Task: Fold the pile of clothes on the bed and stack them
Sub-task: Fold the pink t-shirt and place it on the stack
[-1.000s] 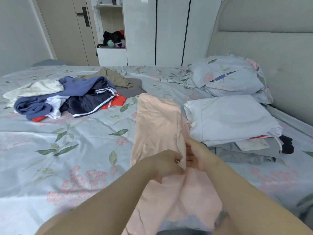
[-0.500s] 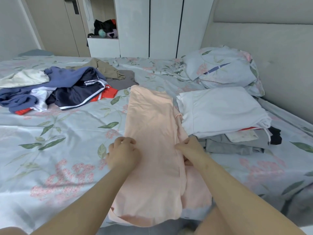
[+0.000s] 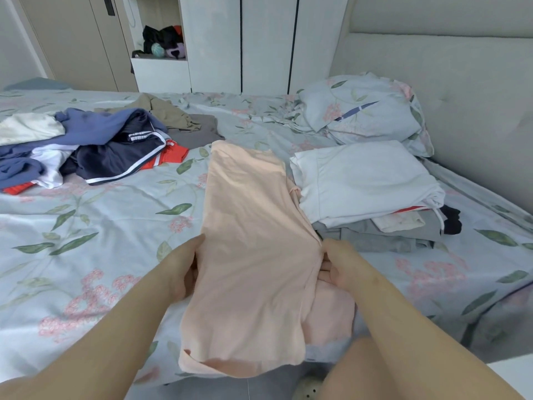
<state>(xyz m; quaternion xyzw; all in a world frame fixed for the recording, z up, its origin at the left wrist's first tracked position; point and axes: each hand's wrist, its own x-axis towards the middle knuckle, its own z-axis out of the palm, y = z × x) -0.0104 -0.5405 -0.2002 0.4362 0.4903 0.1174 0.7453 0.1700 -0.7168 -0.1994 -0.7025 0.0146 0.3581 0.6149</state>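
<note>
Peach garment [image 3: 253,255] lies on the bed [image 3: 101,226] as a long narrow strip, folded lengthwise, its near end hanging over the bed edge. A second ago both hands met at its right fold. Half a second ago the left sat knuckled on top. Now they are spread to opposite sides at mid-length. Left hand [image 3: 184,269] has fingers tucked under the left edge, so its grip is on the cloth. Right hand [image 3: 343,267] pinches the right edge, grip closed on the fabric too.

Judgement: lengthwise fold is done and the crosswise fold comes next. The folded stack [image 3: 363,180] sits just beside it on the right. The unfolded pile [image 3: 95,151] at far left is still sizeable, so the task is maybe midway.
</note>
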